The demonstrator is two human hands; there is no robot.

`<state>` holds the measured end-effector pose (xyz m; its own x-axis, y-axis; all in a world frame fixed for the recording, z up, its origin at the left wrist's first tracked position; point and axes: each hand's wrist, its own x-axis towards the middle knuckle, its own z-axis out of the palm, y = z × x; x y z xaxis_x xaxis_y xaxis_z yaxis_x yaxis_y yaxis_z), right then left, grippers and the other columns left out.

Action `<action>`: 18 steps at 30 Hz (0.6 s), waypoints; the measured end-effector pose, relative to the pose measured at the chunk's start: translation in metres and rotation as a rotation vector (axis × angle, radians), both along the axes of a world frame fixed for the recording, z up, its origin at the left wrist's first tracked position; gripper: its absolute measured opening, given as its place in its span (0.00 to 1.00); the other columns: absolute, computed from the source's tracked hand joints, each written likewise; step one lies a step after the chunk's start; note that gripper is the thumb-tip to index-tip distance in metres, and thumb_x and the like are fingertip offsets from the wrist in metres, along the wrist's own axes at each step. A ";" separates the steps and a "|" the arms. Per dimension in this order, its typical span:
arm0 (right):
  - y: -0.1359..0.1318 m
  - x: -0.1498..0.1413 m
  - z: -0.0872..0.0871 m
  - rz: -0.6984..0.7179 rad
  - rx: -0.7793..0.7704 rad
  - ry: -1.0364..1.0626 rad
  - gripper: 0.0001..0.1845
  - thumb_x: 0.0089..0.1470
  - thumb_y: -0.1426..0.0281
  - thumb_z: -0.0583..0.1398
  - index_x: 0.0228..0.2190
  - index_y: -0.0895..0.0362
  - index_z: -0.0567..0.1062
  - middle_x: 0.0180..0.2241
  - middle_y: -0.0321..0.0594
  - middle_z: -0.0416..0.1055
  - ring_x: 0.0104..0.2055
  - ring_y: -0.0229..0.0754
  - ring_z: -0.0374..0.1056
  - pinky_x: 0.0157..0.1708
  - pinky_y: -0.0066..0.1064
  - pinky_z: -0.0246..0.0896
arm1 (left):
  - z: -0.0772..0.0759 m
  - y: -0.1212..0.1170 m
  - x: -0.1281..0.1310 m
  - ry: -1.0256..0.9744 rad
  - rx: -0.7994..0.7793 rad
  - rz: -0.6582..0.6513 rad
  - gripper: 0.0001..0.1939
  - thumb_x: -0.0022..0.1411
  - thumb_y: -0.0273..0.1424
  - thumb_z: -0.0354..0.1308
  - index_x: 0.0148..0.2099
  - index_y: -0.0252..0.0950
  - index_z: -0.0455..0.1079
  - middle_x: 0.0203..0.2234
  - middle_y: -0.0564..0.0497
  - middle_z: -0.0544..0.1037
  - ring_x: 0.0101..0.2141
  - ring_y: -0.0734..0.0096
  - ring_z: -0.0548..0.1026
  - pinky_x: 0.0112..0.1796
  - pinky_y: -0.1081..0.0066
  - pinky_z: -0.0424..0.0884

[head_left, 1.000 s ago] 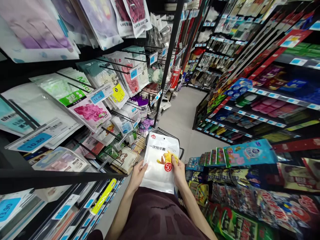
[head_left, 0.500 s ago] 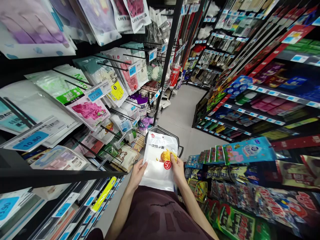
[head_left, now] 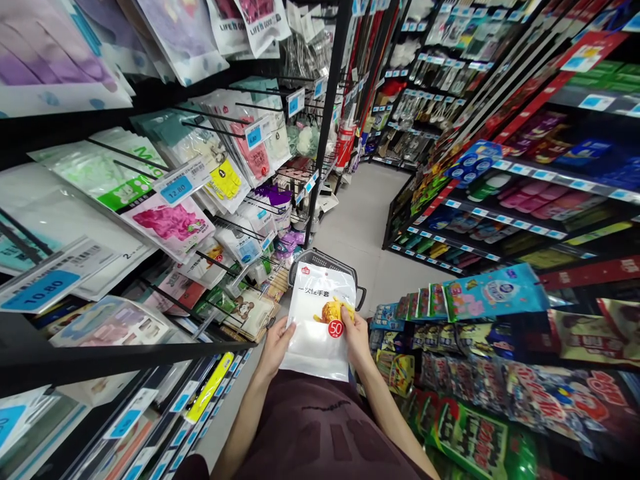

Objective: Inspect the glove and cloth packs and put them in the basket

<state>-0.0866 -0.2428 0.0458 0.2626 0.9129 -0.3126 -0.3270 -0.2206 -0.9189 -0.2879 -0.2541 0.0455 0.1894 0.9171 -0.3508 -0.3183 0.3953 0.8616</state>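
In front of my body I hold a white packet of disposable gloves (head_left: 313, 350), upright with its printed front facing me. It bears a yellow food picture and a red "50" circle. My left hand (head_left: 278, 347) pinches its left edge, thumb on the front and the other fingers mostly hidden behind. On the opposite edge my right hand (head_left: 356, 335) grips it, with the thumb beside the yellow picture. Behind the packet's top, lower down, is a dark shopping basket (head_left: 361, 293), partly covered by the packet.
To the left, packaged gloves (head_left: 173, 223) hang on hooks with price tags (head_left: 180, 188) jutting out. Snack bags (head_left: 470, 427) hang close on the right, below shelves of bottles (head_left: 530, 200). A grey floor aisle (head_left: 350, 207) runs ahead between the racks.
The view has shifted slightly, so the left racks sit a little farther left. Both hands keep their hold on the packet, which stays almost in the same place.
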 end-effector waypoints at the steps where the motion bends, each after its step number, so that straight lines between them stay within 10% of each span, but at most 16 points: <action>1: 0.000 0.000 0.000 0.002 -0.004 0.004 0.19 0.51 0.53 0.63 0.36 0.56 0.79 0.33 0.39 0.79 0.31 0.44 0.72 0.31 0.32 0.64 | 0.000 0.000 0.000 0.001 0.002 -0.001 0.28 0.60 0.43 0.60 0.56 0.30 0.66 0.35 0.45 0.81 0.34 0.62 0.79 0.32 0.72 0.73; 13: 0.005 -0.004 -0.003 0.007 0.010 0.000 0.21 0.51 0.53 0.63 0.38 0.56 0.79 0.33 0.39 0.79 0.31 0.43 0.72 0.31 0.32 0.65 | 0.010 0.004 -0.004 0.019 -0.039 -0.058 0.32 0.57 0.44 0.62 0.57 0.29 0.64 0.35 0.43 0.81 0.32 0.60 0.80 0.33 0.69 0.74; 18: 0.005 -0.006 -0.006 0.042 -0.005 0.007 0.21 0.52 0.54 0.63 0.38 0.58 0.79 0.33 0.42 0.79 0.31 0.44 0.72 0.31 0.31 0.65 | 0.011 0.004 -0.008 0.131 0.042 -0.143 0.28 0.55 0.41 0.65 0.54 0.31 0.68 0.48 0.40 0.77 0.46 0.55 0.76 0.45 0.64 0.73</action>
<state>-0.0931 -0.2382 0.0401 0.2218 0.9214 -0.3191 -0.3233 -0.2393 -0.9155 -0.2961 -0.2501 0.0563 0.2743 0.8983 -0.3432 -0.1453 0.3915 0.9087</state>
